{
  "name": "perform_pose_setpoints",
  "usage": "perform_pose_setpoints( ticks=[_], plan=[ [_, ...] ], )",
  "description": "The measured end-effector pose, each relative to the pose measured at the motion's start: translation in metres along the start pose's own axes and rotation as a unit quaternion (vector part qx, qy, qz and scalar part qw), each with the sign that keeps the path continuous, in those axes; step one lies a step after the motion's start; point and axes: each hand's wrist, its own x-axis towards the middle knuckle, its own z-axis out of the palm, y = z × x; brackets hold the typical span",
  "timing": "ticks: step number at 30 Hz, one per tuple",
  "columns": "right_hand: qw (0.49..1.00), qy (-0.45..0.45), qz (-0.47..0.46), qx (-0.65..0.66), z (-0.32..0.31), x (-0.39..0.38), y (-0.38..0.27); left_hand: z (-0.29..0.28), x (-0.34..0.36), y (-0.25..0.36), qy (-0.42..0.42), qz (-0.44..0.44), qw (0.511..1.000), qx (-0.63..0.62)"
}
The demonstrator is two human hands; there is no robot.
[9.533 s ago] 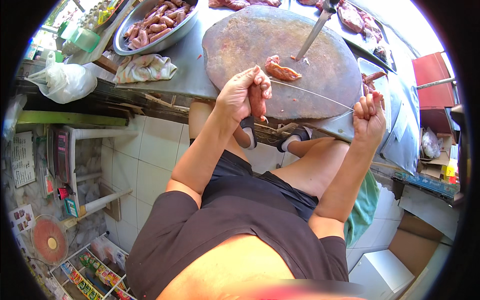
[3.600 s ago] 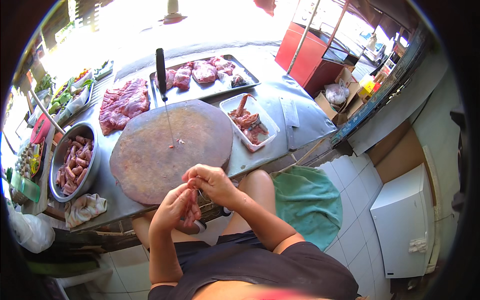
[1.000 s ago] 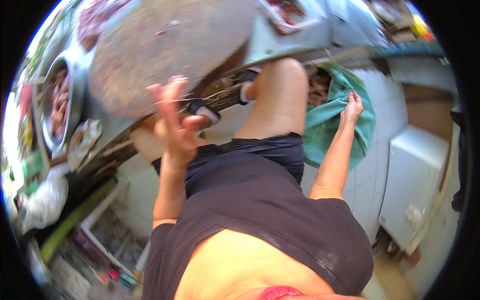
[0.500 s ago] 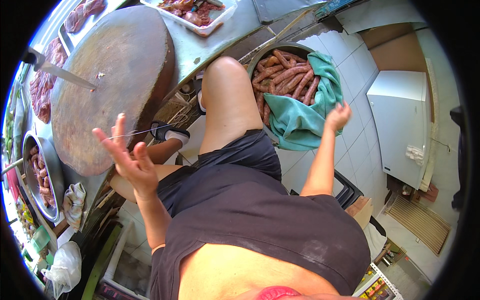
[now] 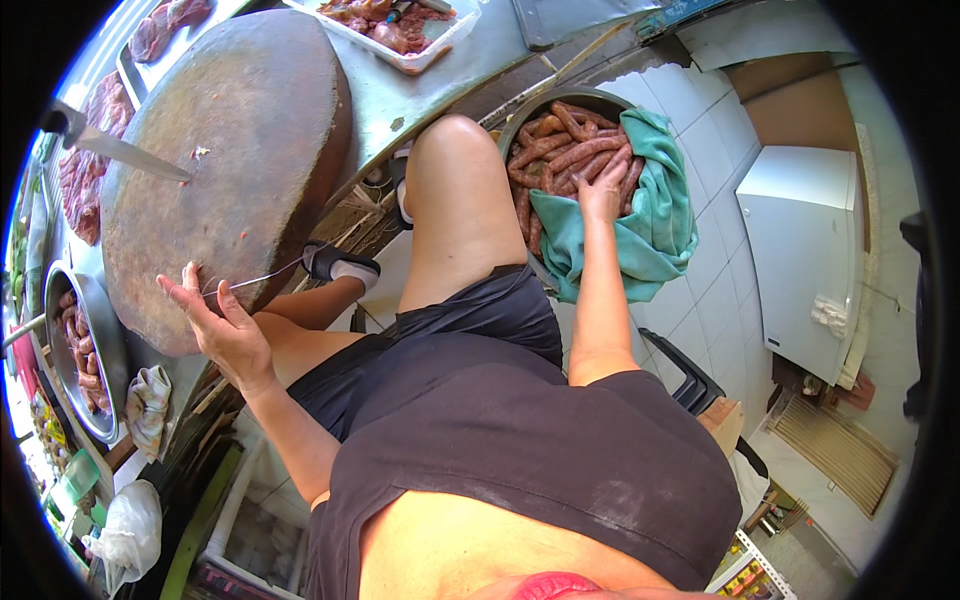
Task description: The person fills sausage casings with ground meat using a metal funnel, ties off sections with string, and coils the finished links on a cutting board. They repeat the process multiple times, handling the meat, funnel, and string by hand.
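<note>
My left hand point(image 5: 222, 325) is raised at the near edge of the round wooden chopping block point(image 5: 225, 150), its fingers spread. A thin string point(image 5: 265, 276) runs from those fingers toward my foot; how it is fastened there is hard to make out. My right hand point(image 5: 602, 193) is down on the raw sausages point(image 5: 560, 150) in a round metal tub point(image 5: 514, 122), thumb and fingers apart over them. Draped across the tub's near and right side is a green cloth point(image 5: 655, 240), beside my right wrist.
A knife point(image 5: 135, 153) stands with its tip in the block. Left of it lie raw meat point(image 5: 83, 185) and a metal bowl point(image 5: 110, 385) of sausage pieces. A clear tray point(image 5: 440, 50) of meat sits on the table at the top. A white cabinet point(image 5: 800, 235) stands at right.
My right hand has moved left from beside the green cloth onto the sausages. My left hand has moved down and to the left, with the string still across its fingers.
</note>
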Motion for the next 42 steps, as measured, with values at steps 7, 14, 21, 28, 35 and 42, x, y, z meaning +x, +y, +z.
perform_pose_setpoints(
  ticks=[7,14,21,28,35,42],
  plan=[
    [0.999,-0.039,0.021,-0.021,-0.018,0.016,0.028,-0.002,0.0,0.0,0.002,0.011,1.0,0.003],
    [0.991,-0.065,0.034,-0.113,-0.024,0.012,0.008,0.001,-0.002,-0.005,0.013,0.023,1.0,0.003],
    [0.955,-0.184,0.162,0.169,-0.023,0.035,0.032,0.003,-0.002,-0.011,0.031,0.055,0.998,0.018],
    [0.712,-0.107,0.191,0.668,-0.114,0.027,-0.01,0.004,-0.002,-0.008,0.039,0.05,0.998,0.015],
    [0.63,-0.009,-0.04,0.775,-0.268,0.066,-0.102,0.003,-0.003,-0.006,0.032,0.019,0.999,-0.007],
    [0.657,0.15,-0.283,0.683,-0.363,0.083,-0.196,-0.001,-0.001,-0.006,0.034,0.056,0.998,0.007]
  ],
)
